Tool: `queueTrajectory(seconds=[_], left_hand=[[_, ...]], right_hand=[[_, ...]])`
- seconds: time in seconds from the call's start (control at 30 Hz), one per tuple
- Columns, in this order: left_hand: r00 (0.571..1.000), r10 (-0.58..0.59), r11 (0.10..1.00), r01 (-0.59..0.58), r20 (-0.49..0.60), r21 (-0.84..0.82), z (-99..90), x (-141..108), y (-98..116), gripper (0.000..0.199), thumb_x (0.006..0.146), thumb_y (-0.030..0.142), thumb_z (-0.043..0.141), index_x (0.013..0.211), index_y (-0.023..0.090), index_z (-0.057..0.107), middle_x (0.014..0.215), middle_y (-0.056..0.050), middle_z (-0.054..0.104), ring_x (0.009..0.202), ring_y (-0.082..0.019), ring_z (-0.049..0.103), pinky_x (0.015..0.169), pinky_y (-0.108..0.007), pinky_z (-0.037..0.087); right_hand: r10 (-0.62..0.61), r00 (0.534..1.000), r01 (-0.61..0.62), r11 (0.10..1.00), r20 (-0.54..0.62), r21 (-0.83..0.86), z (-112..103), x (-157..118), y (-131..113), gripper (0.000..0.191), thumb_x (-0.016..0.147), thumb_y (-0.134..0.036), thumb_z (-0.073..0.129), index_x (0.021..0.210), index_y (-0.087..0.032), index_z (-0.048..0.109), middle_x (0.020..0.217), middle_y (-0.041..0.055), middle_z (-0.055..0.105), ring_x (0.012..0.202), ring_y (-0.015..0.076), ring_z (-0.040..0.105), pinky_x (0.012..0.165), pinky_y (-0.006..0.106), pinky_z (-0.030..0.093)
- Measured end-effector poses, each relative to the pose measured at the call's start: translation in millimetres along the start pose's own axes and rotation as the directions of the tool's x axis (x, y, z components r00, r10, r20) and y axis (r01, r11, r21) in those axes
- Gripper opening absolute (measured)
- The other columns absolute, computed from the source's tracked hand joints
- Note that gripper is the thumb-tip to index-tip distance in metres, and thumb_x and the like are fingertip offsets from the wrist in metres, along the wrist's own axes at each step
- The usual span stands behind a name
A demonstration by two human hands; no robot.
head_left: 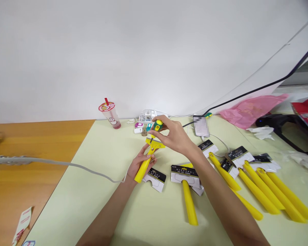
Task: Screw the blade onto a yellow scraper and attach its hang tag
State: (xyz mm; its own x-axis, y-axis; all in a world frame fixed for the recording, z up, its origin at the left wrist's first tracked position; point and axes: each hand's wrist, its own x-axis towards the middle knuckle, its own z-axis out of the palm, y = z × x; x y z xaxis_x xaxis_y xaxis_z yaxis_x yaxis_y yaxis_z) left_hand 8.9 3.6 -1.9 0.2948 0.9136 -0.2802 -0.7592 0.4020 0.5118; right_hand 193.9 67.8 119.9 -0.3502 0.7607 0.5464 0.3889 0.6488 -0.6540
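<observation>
A yellow scraper (144, 168) rests in my left hand (139, 164), its fingers wrapped round the handle and its wide head pointing up and away from me. My right hand (175, 134) grips a screwdriver (158, 125) by its yellow and green handle. The screwdriver's shaft points down at the scraper's head; whether its tip sits in a screw is too small to tell. Below my left hand lies a black and white cardboard sleeve (156, 179). Right of it is another yellow scraper (189, 203) with its head in a cardboard sleeve (184, 174).
Several carded yellow scrapers (261, 193) lie at the right. A drink cup (112, 117) with a straw, a power strip (149, 116) and a phone (201, 126) stand or lie near the wall. A grey cable (66, 164) runs from the left to my left wrist. A pink bag (251, 111) lies back right.
</observation>
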Motion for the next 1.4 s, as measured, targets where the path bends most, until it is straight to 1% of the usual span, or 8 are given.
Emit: queueTrajectory(seconds=[0.13,0.3,0.5,0.7,0.9,1.1,1.3,1.4], left_hand=[[1.000,-0.001,1.000,0.001,0.002,0.001,-0.4,-0.4,-0.5,0.062,0.076,0.002,0.078,0.132,0.023,0.061,0.106,-0.006,0.073,0.082,-0.013,0.070,0.091,-0.033,0.055],[1.000,-0.003,1.000,0.003,-0.004,0.004,-0.3,-0.7,-0.9,0.061,0.075,0.002,0.080,0.130,0.024,0.063,0.102,-0.004,0.073,0.082,-0.013,0.070,0.092,-0.033,0.054],[1.000,-0.007,1.000,0.007,0.006,0.003,0.7,-0.7,-0.4,0.063,0.075,0.003,0.081,0.131,0.024,0.062,0.102,-0.005,0.073,0.082,-0.013,0.070,0.092,-0.033,0.054],[1.000,-0.003,1.000,0.003,-0.010,0.011,1.2,-0.9,-0.2,0.064,0.073,0.004,0.082,0.130,0.024,0.062,0.101,-0.004,0.074,0.081,-0.013,0.070,0.091,-0.033,0.054],[1.000,-0.005,1.000,0.005,0.005,0.012,0.6,-1.2,-0.3,0.065,0.074,0.004,0.082,0.132,0.024,0.061,0.104,-0.004,0.073,0.082,-0.012,0.070,0.091,-0.032,0.055],[1.000,-0.007,1.000,0.007,0.001,-0.003,0.4,-1.7,0.3,0.062,0.076,0.002,0.080,0.131,0.023,0.061,0.104,-0.006,0.073,0.082,-0.013,0.070,0.092,-0.033,0.055],[1.000,-0.013,1.000,0.013,-0.003,-0.005,2.1,-2.2,0.4,0.063,0.076,0.001,0.078,0.132,0.024,0.060,0.103,-0.006,0.073,0.081,-0.013,0.070,0.090,-0.033,0.055],[1.000,-0.010,1.000,0.010,0.001,-0.009,2.5,-2.8,0.3,0.063,0.076,0.001,0.078,0.132,0.024,0.060,0.101,-0.005,0.073,0.081,-0.013,0.070,0.090,-0.032,0.055]], right_hand=[[-0.007,1.000,0.007,1.000,-0.007,-0.004,-0.1,-0.3,-0.7,0.035,0.097,-0.046,0.074,0.123,-0.026,0.064,0.098,0.0016,0.077,0.083,0.0186,0.074,0.081,0.031,0.061],[0.005,1.000,-0.005,1.000,0.009,0.006,-0.6,-0.8,-0.4,0.036,0.097,-0.048,0.073,0.124,-0.026,0.063,0.101,0.0029,0.078,0.088,0.0209,0.077,0.083,0.033,0.061],[0.002,1.000,-0.002,1.000,0.005,0.004,-0.6,-0.6,-0.2,0.035,0.097,-0.047,0.074,0.123,-0.026,0.063,0.100,0.0027,0.077,0.086,0.0203,0.078,0.082,0.032,0.061],[0.006,1.000,-0.006,1.000,0.003,0.001,-0.7,-0.5,-1.1,0.037,0.097,-0.049,0.073,0.123,-0.026,0.063,0.098,0.0028,0.077,0.086,0.0204,0.077,0.082,0.032,0.061],[0.021,1.000,-0.021,1.000,0.007,0.022,-1.1,-0.5,-1.3,0.036,0.097,-0.050,0.073,0.122,-0.026,0.063,0.099,0.0031,0.076,0.083,0.0190,0.076,0.080,0.031,0.061],[0.031,1.000,-0.031,0.999,0.000,0.025,-1.6,-0.4,-1.4,0.036,0.097,-0.052,0.073,0.122,-0.028,0.063,0.098,0.0023,0.076,0.084,0.0202,0.077,0.080,0.033,0.062],[0.026,1.000,-0.026,0.999,-0.004,0.019,-1.0,-0.2,0.0,0.031,0.098,-0.046,0.072,0.121,-0.027,0.063,0.095,0.0012,0.075,0.083,0.0191,0.077,0.079,0.030,0.061],[0.026,1.000,-0.026,1.000,-0.007,0.013,-0.7,-0.2,0.6,0.032,0.097,-0.047,0.072,0.121,-0.027,0.063,0.095,0.0012,0.075,0.084,0.0191,0.077,0.079,0.030,0.061]])
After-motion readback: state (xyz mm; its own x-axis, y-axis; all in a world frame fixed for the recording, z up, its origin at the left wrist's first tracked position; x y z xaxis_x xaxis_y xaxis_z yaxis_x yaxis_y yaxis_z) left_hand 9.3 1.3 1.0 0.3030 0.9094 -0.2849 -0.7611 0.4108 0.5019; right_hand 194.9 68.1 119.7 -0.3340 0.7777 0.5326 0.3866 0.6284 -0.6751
